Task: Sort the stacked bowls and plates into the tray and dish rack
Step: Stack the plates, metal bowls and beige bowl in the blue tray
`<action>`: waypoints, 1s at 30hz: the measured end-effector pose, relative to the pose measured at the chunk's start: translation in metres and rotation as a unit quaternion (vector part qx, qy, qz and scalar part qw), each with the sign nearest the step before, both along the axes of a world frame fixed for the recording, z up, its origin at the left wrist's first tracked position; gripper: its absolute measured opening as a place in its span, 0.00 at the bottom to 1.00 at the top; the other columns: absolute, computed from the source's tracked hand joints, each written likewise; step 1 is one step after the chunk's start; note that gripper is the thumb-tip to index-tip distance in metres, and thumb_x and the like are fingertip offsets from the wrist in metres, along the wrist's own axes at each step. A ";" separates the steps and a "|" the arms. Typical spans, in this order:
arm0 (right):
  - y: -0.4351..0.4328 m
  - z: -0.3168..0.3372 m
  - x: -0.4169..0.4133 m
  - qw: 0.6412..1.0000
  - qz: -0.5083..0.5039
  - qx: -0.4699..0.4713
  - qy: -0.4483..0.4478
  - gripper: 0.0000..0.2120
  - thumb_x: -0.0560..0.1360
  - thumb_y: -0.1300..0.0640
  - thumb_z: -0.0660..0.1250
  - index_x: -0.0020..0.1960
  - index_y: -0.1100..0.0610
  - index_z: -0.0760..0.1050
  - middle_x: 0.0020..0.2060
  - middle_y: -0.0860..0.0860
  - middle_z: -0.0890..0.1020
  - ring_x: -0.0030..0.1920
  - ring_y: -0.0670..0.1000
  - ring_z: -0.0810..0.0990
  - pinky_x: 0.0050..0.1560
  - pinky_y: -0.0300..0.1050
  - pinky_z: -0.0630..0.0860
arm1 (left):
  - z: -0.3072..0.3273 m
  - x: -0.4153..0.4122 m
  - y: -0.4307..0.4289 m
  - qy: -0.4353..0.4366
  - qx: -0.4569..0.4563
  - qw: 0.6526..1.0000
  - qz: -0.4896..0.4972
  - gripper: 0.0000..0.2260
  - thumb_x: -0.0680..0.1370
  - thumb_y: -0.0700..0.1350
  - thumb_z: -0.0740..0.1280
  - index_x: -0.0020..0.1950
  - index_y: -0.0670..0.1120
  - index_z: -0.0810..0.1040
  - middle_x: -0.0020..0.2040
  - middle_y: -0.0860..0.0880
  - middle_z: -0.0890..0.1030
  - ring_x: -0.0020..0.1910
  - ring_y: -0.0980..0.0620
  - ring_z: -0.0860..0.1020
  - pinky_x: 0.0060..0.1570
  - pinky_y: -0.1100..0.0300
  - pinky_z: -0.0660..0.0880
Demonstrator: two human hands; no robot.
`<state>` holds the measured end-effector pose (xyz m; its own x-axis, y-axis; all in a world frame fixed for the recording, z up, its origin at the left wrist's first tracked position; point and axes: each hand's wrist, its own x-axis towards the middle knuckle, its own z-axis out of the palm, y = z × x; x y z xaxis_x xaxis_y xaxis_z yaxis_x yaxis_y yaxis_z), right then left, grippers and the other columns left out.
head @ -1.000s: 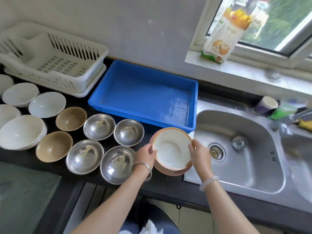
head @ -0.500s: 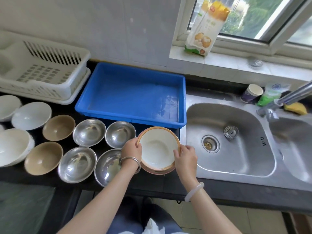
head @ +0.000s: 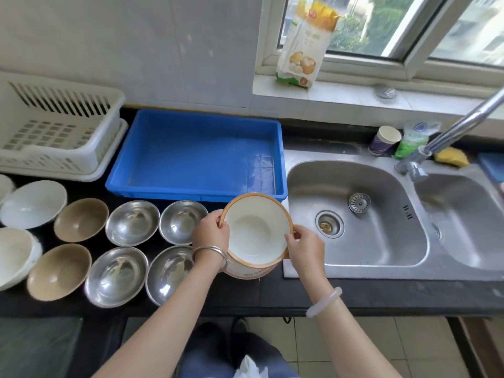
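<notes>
A white bowl with an orange rim (head: 256,230) tops a short stack of like bowls (head: 251,272) at the counter's front, between the steel bowls and the sink. My left hand (head: 211,233) grips its left rim. On the right rim, my right hand (head: 304,248) pinches it. The top bowl sits tilted, slightly raised off the one below. Behind it lies the blue tray (head: 196,156), with nothing inside. The white dish rack (head: 54,126) stands at the far left, holding nothing.
Several steel bowls (head: 132,222), two brown bowls (head: 80,219) and white bowls (head: 32,203) sit in rows on the dark counter at left. A double steel sink (head: 354,214) with a tap (head: 447,132) lies right. A paper cup (head: 384,139) and sponge (head: 451,156) sit behind it.
Both hands stay on the top bowl's rim, which has lifted slightly and tilted off the stack. The view has shifted right and up.
</notes>
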<state>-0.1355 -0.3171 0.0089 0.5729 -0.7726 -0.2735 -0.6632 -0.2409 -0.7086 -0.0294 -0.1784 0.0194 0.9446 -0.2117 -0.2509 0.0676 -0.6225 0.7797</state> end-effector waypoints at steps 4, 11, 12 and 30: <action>-0.022 0.019 -0.016 0.998 -0.057 -0.008 -0.033 0.09 0.75 0.59 0.66 0.53 0.57 0.81 0.39 0.49 0.82 0.42 0.53 0.82 0.46 0.52 0.81 | 0.012 -0.006 -0.022 0.002 -0.045 0.999 -0.022 0.12 0.74 0.36 0.61 0.52 0.47 0.80 0.44 0.51 0.82 0.42 0.51 0.78 0.41 0.60 0.75; -0.053 0.026 -0.063 0.991 -0.123 -0.052 0.018 0.10 0.74 0.58 0.66 0.53 0.56 0.81 0.41 0.51 0.84 0.43 0.53 0.79 0.45 0.45 0.74 | 0.005 -0.036 -0.065 0.056 -0.049 0.993 -0.096 0.11 0.75 0.38 0.64 0.55 0.47 0.79 0.43 0.54 0.78 0.39 0.56 0.75 0.31 0.69 0.67; -0.055 0.025 -0.070 0.990 -0.131 -0.055 0.025 0.10 0.74 0.58 0.66 0.53 0.56 0.81 0.41 0.51 0.83 0.42 0.52 0.78 0.43 0.44 0.72 | 0.002 -0.041 -0.070 0.065 -0.045 0.991 -0.106 0.11 0.75 0.38 0.64 0.55 0.47 0.79 0.43 0.54 0.78 0.39 0.57 0.75 0.31 0.69 0.66; -0.062 -0.022 -0.113 0.980 -0.180 -0.012 0.084 0.11 0.75 0.58 0.65 0.56 0.56 0.80 0.45 0.53 0.84 0.43 0.50 0.76 0.45 0.42 0.71 | -0.043 -0.067 -0.094 0.114 0.015 0.976 -0.187 0.09 0.74 0.39 0.66 0.54 0.45 0.79 0.50 0.48 0.83 0.44 0.53 0.76 0.45 0.61 0.71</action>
